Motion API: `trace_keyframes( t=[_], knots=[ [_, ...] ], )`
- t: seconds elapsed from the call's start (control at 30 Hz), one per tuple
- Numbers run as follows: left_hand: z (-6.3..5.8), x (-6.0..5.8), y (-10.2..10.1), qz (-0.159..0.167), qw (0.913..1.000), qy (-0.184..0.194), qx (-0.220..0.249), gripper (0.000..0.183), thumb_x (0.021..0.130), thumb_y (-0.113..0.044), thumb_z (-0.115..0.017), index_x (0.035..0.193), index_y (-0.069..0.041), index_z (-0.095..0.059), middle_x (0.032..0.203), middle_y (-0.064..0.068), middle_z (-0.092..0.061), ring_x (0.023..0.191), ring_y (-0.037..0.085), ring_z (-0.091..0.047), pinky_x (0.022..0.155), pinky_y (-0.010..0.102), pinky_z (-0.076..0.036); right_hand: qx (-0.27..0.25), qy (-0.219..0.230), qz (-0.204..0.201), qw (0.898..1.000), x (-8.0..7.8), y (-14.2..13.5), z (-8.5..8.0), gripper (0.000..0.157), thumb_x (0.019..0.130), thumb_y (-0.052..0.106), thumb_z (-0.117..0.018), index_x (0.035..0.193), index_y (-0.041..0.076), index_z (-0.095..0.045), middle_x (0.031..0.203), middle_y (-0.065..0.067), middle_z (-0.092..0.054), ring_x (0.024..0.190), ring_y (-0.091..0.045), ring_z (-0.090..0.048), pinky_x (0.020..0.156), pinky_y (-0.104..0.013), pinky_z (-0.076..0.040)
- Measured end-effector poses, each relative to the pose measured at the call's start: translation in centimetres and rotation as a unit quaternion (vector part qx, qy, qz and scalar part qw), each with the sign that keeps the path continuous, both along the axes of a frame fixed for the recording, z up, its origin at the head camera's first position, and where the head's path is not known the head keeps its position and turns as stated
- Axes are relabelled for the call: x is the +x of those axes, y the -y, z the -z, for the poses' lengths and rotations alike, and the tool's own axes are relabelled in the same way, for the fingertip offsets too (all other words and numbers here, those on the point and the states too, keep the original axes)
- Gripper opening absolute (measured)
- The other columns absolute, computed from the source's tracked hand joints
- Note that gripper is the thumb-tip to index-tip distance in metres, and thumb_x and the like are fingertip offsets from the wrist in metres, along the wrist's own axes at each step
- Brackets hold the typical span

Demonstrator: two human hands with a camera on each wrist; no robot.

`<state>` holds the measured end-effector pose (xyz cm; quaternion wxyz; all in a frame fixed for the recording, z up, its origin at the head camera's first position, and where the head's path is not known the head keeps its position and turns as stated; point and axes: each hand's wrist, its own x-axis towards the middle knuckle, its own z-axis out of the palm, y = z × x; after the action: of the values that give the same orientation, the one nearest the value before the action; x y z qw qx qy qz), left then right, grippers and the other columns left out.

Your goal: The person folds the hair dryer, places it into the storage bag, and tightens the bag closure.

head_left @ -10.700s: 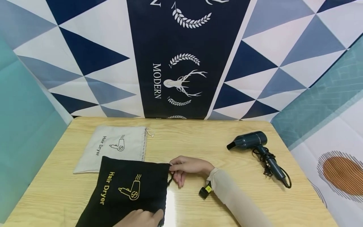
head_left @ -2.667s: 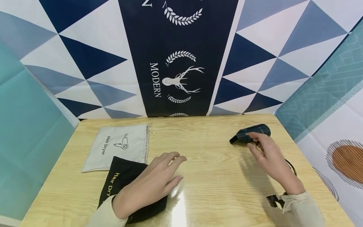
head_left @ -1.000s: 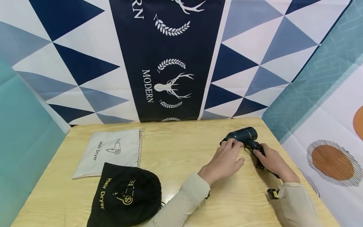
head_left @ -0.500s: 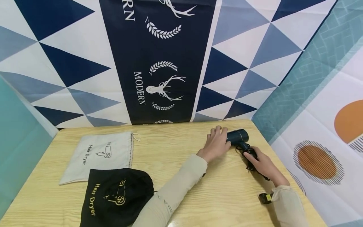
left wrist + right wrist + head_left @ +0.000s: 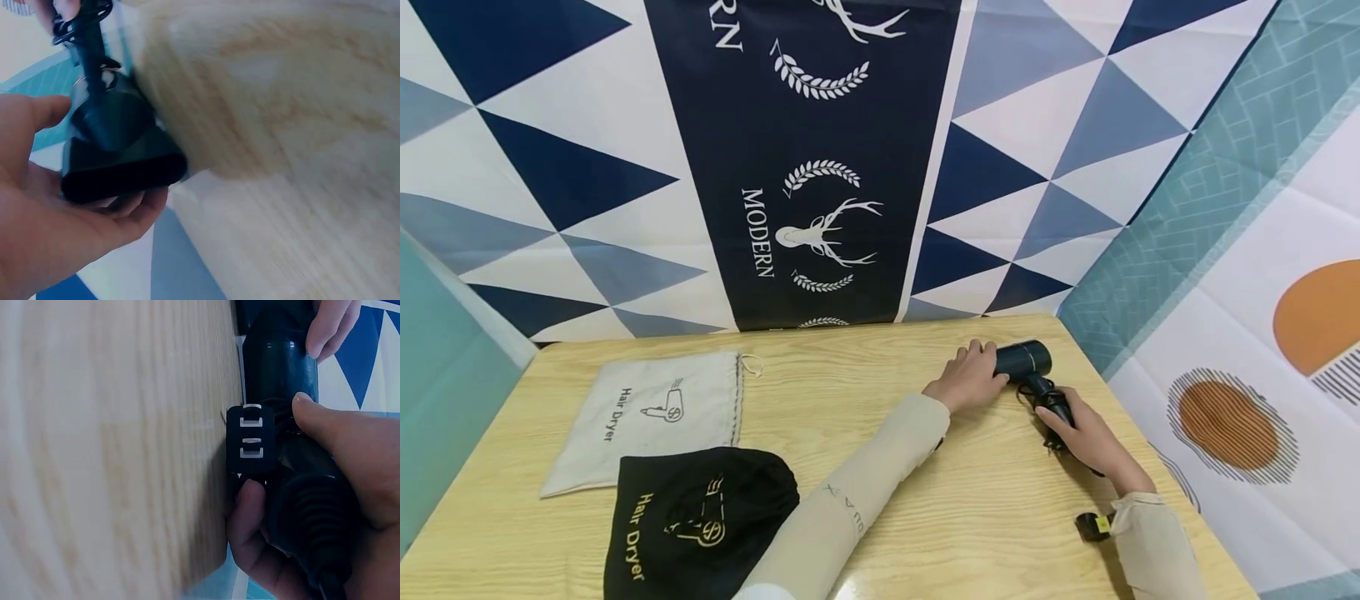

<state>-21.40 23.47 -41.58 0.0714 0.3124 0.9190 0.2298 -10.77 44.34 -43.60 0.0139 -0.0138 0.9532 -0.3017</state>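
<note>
A dark teal hair dryer [image 5: 1024,358] with a flat nozzle [image 5: 125,175] is at the far right of the table. My left hand [image 5: 967,379] holds it at the nozzle end; in the left wrist view the thumb lies on one side and the fingers curl beneath. Around the handle curls my right hand [image 5: 1086,437], gripping the bundled black cord as well. The two-pin plug [image 5: 251,440] shows between thumb and fingers in the right wrist view. A black drawstring bag [image 5: 748,492] with gold hair dryer print lies at the front left, its mouth gathered and partly behind my left sleeve.
A white drawstring bag [image 5: 700,375] with the same kind of print lies flat at the back left, overlapped by the black bag. The wooden table [image 5: 865,367] ends at a patterned wall cloth [image 5: 820,208]. A black wrist strap [image 5: 1092,527] sits at my right sleeve.
Earlier both hands were at the black bag's mouth, since drawn in. The right hand has taken the dryer's handle; the left has crossed right onto its nozzle. The head view has turned right.
</note>
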Motion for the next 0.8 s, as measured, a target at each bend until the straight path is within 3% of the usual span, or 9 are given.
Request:
trace_keyframes(
  t=[0.17, 0.33, 0.8],
  knots=[
    [0.6, -0.3, -0.6, -0.003, 0.9995, -0.019, -0.027, 0.061, 0.102, -0.047, -0.049, 0.15, -0.011, -0.038, 0.136, 0.01, -0.051, 0.113, 0.023, -0.058, 0.09, 0.039, -0.05, -0.001, -0.008, -0.002, 1.0, 0.1, -0.1, 0.2, 0.063, 0.105, 0.038, -0.049, 0.147, -0.006, -0.031, 0.13, -0.034, -0.05, 0.106, -0.042, -0.057, 0.079, -0.047, -0.047],
    [0.8, -0.5, -0.6, 0.001, 0.9987, -0.046, -0.021, 0.06, 0.1, -0.048, -0.053, 0.144, -0.007, -0.045, 0.122, 0.009, -0.06, 0.098, 0.019, -0.065, 0.08, 0.034, -0.053, -0.003, -0.006, -0.001, 1.0, 0.1, -0.3, 0.1, 0.064, 0.105, 0.039, -0.048, 0.149, -0.004, -0.03, 0.134, -0.035, -0.048, 0.112, -0.046, -0.055, 0.083, -0.053, -0.047],
    [1.5, -0.5, -0.6, -0.005, 0.9965, -0.064, -0.054, 0.067, 0.102, -0.053, -0.045, 0.151, -0.007, -0.039, 0.134, 0.01, -0.057, 0.108, 0.021, -0.064, 0.088, 0.038, -0.053, -0.009, -0.001, 0.002, 1.0, -0.1, -0.3, 0.2, 0.064, 0.105, 0.04, -0.047, 0.148, -0.005, -0.03, 0.136, -0.035, -0.046, 0.117, -0.048, -0.052, 0.088, -0.057, -0.044]
  ],
)
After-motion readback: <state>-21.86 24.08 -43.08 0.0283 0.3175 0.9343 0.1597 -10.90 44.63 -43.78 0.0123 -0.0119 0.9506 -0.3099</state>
